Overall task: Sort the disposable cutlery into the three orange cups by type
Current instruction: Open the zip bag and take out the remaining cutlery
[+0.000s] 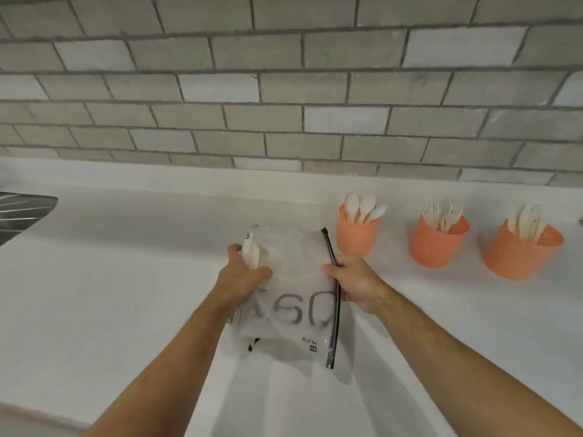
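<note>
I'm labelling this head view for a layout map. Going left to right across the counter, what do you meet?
Sink → left hand gripping white cutlery → zip bag → right hand at the bag's black zipper → spoon cup → fork cup → third cup, probably knives.

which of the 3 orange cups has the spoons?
The left cup, the one nearest the bag and the right hand. Rounded spoon bowls stick out of it; the middle cup shows fork tines, and the right cup holds narrower, knife-like pieces.
</note>
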